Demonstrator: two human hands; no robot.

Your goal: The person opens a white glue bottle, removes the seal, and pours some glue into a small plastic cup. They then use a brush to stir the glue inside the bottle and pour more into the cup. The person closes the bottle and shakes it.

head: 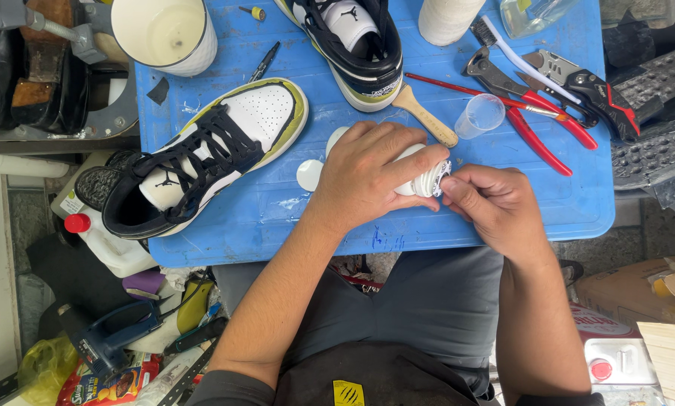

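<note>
White bottle: on its side over blue tray, clasped by left hand; right hand pinches its ribbed neck. White round cap beside. Red-capped white jug below tray's left edge.

A red-and-yellow snack packet lies at seven o'clock; a red-and-white labelled can stands at four o'clock, a cardboard box beside it.

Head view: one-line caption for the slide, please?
Left hand grips a white bottle while right hand works its neck, over a blue table with two sneakers.
</note>
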